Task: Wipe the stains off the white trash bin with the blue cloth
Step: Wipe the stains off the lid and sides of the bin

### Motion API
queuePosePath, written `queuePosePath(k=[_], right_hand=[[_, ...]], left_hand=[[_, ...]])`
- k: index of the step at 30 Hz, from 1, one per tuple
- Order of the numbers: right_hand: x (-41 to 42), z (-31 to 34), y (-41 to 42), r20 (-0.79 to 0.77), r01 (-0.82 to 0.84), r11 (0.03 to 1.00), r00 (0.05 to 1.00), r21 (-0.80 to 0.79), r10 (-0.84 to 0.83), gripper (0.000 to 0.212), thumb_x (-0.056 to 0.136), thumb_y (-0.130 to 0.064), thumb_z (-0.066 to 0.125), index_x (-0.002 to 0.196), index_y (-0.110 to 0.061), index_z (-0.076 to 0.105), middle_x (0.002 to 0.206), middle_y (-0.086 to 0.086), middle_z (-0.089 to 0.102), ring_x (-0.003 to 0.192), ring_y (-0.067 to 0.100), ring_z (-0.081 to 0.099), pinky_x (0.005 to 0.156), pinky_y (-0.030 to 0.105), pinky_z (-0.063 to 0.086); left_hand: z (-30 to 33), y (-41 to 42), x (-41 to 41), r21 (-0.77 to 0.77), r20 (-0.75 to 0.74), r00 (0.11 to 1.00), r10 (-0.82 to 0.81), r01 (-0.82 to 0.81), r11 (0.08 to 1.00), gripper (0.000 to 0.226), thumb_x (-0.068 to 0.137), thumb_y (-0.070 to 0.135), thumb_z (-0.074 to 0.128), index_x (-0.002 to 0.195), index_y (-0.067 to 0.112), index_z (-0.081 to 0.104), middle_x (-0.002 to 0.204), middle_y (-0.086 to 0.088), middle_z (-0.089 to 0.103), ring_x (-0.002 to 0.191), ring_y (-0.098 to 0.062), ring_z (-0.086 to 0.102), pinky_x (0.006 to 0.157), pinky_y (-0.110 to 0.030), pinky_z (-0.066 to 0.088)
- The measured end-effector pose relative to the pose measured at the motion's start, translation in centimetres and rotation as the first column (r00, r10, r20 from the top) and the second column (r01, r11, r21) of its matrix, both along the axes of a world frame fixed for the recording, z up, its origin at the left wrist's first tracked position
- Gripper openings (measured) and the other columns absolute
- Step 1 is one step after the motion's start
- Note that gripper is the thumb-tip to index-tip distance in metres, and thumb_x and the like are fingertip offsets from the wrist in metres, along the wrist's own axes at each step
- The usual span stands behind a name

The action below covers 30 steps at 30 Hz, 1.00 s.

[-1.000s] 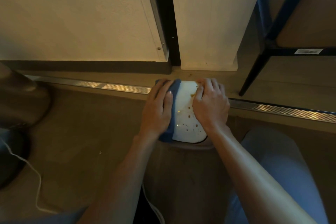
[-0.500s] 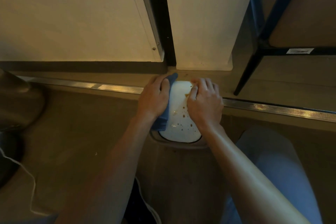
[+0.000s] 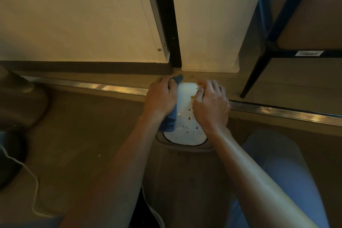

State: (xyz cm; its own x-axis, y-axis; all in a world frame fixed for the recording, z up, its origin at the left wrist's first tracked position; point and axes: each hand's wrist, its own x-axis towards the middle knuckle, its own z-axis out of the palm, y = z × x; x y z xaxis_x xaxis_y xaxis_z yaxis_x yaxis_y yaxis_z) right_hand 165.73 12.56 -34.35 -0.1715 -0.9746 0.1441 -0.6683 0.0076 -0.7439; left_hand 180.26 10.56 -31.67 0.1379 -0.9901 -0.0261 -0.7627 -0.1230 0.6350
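From the head camera, looking down, a white trash bin (image 3: 186, 131) stands on the floor between the person's two arms. Its lid is white and shiny, with brown stains (image 3: 190, 118) dotted over the middle and the near part.

The left hand (image 3: 161, 98) lies on the left side of the lid. It is pressing a blue cloth (image 3: 170, 122) flat on the lid, with its fingers bent over the far edge of the cloth. A corner of the cloth sticks out past the fingertips, and more cloth shows below the palm.

The right hand (image 3: 211, 103) rests on the right side of the lid. Its fingers are curled down onto the lid's edge, holding the bin.

Behind the bin is a metal strip (image 3: 114, 88) on the floor, then a pale wall (image 3: 207, 24). A black table leg (image 3: 257, 72) stands to the right. A thin white cord (image 3: 34, 187) lies on the floor to the left.
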Motion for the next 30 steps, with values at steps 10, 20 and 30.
queuePosePath(k=[10,20,30], right_hand=[[-0.1,0.0,0.1,0.006,-0.002,1.0,1.0,-0.014,0.002,0.037,0.101,-0.036,0.032,0.121,-0.024,0.06,0.12,-0.005,0.06,0.116,0.014,0.052,0.094,0.045,0.049],[0.0,0.1,0.1,0.003,0.01,1.0,1.0,-0.009,-0.01,0.042,0.1,-0.037,0.029,0.124,-0.024,0.061,0.123,-0.005,0.061,0.12,0.015,0.052,0.096,0.045,0.049],[0.0,0.3,0.2,0.003,-0.008,1.0,1.0,0.014,0.008,0.039,0.1,-0.035,0.033,0.124,-0.023,0.061,0.124,-0.003,0.06,0.121,0.017,0.052,0.098,0.048,0.048]], left_hand=[[-1.4,4.4,0.2,-0.231,0.123,0.985,-0.123,0.149,0.962,0.038,0.11,0.031,0.037,0.145,0.024,0.051,0.15,0.004,0.049,0.144,-0.007,0.029,0.12,-0.038,0.029],[-0.9,2.4,-1.4,-0.157,0.284,0.952,-0.111,0.16,0.975,0.043,0.109,0.038,0.03,0.139,0.023,0.057,0.141,0.001,0.058,0.141,-0.025,0.041,0.117,-0.046,0.036],[-0.2,-0.5,0.2,0.007,-0.037,0.999,-0.022,0.022,1.0,0.033,0.108,0.04,0.034,0.11,0.024,0.064,0.106,0.004,0.06,0.099,-0.016,0.059,0.088,-0.042,0.051]])
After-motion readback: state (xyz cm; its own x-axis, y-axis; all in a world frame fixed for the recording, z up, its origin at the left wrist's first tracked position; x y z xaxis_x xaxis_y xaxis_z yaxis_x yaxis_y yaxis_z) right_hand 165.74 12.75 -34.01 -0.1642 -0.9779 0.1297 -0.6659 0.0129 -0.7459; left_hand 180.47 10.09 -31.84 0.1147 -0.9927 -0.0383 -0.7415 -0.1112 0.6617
